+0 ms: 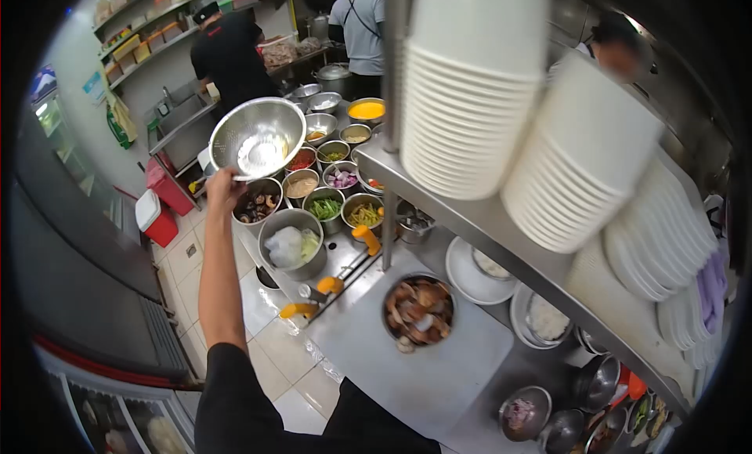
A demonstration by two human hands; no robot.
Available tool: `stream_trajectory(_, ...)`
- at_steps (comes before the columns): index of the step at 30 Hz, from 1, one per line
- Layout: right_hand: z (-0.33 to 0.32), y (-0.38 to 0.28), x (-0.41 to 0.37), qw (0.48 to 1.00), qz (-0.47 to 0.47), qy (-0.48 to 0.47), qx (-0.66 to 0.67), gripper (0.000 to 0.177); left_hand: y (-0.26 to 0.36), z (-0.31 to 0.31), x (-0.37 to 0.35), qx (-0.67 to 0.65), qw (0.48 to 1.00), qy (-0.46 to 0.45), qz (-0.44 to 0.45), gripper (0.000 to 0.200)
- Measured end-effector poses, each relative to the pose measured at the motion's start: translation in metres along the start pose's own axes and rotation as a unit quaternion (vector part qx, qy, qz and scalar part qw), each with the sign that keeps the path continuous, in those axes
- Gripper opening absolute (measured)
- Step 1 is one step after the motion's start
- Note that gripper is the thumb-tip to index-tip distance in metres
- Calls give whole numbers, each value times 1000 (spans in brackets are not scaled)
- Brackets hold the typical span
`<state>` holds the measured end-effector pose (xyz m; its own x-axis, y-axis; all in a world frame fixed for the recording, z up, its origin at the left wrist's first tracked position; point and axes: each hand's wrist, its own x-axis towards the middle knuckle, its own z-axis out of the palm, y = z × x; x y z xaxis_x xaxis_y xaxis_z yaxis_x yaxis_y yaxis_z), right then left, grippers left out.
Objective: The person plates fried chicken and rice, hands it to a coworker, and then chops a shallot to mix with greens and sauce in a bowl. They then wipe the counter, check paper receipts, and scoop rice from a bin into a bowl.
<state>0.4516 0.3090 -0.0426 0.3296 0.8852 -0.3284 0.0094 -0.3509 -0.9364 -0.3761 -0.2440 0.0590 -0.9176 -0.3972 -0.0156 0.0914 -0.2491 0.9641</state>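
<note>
Head view | left hand point(225, 191) closed on colander point(252, 133) rim, near pots point(304, 272) | right hand unseen, grip can't tell | done — colander lifted, bowl point(385, 314) on board point(470, 358) filled | left — colander not set down

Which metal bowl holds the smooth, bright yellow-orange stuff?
The bowl in front of the person in grey, just left of the shelf post. Its filling is an even yellow-orange, unlike the chunky purple food and green food nearer the camera.
</note>
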Motion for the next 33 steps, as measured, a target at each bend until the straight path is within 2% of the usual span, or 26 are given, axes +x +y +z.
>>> stream_trajectory(2,48,-1,-41,999,-29,-22,-19,22,-34,23,69,-76,996,-27,-43,6)
stream_trajectory(5,93,-2,-79,997,-52,-45,-38,22,-67,59,135,-99,990,8,-97,2)
stream_trajectory(10,127,2,-121,994,-78,-53,-53,22,-108,108,194,-79,986,50,-139,8)
stream_trajectory(14,138,10,-147,993,-95,-52,-40,22,-145,132,237,-103,978,1,-181,9)
stream_trajectory(16,143,16,-155,992,-113,-56,-28,22,-170,140,275,-102,973,-55,-199,9)
stream_trajectory(17,136,10,-164,988,-54,-119,-86,23,-174,146,287,-91,971,-96,-199,9)
stream_trajectory(19,133,12,-166,990,-65,-122,-33,25,-174,157,309,-132,957,-116,-231,7)
stream_trajectory(20,169,6,-188,977,-150,-101,110,28,-175,159,320,-139,948,-198,-207,10)
stream_trajectory(21,165,2,-188,986,-135,-76,58,23,-171,158,331,-104,930,-244,-253,16)
stream_trajectory(22,161,-5,-194,993,-107,-54,-14,20,-156,157,303,-69,943,-250,-208,29)
stream_trajectory(23,161,-11,-202,994,-89,-26,-55,18,-163,143,308,-80,927,-305,-204,45)
stream_trajectory(24,158,-17,-209,995,-73,-10,-70,17,-154,147,285,-73,953,-210,-204,56)
stream_trajectory(25,164,-19,-211,993,-84,48,-69,13,-147,142,276,-49,961,-221,-161,59)
stream_trajectory(26,155,-16,-206,993,-85,57,-51,12,-140,135,269,-25,966,-229,-118,61)
stream_trajectory(28,136,-14,-198,994,-84,66,-7,11,-127,119,309,18,956,-255,-143,51)
stream_trajectory(29,129,-13,-194,995,-74,63,8,11,-110,107,293,-11,949,-297,-108,50)
stream_trajectory(30,117,-10,-187,995,-62,80,26,11,-92,104,279,3,934,-336,-122,48)
stream_trajectory(31,105,-9,-179,994,-51,90,42,11,-75,85,280,38,886,-456,-73,37)
stream_trajectory(33,80,-8,-161,991,-48,104,64,9,41,90,-12,116,870,-478,-39,20)
